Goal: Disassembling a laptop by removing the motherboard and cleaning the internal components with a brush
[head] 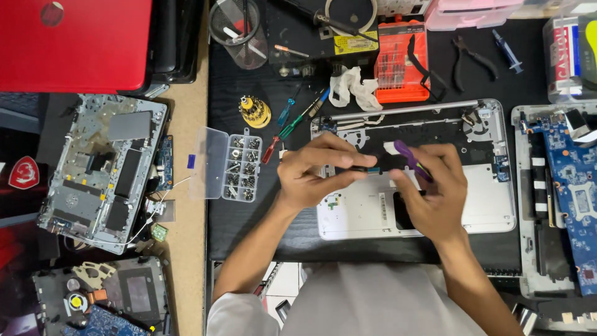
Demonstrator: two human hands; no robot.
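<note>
1. Both hands meet over the middle of an opened silver laptop base point(485, 205) lying on the black mat point(249, 230) of the worktop. The left hand point(314, 174) and right hand point(435, 199) are close together, joined by a small dark part point(380, 164) held between them.
2. The left grip is clenched on the near end of that dark part, thumb below and fingers curled over the top, wrist bent inward.
3. The right grip is grasping a purple-handled tool point(410, 159), its handle slanting up and away from the fingers. The tip is hidden, so I cannot tell what it touches.
4. Open room is tight. Left of the left grip, a clear screw organiser point(241, 168) sits near, with several screwdrivers point(292, 124) just beyond it.
5. Beyond both grips lie the laptop's hinge bar point(404, 109) and an orange bit case point(398, 62).
6. Right of the right grip, the base's bare palm rest is free; a blue circuit board point(572, 186) lies well apart, past its edge.
7. The mat's near edge runs just under the forearms.
</note>
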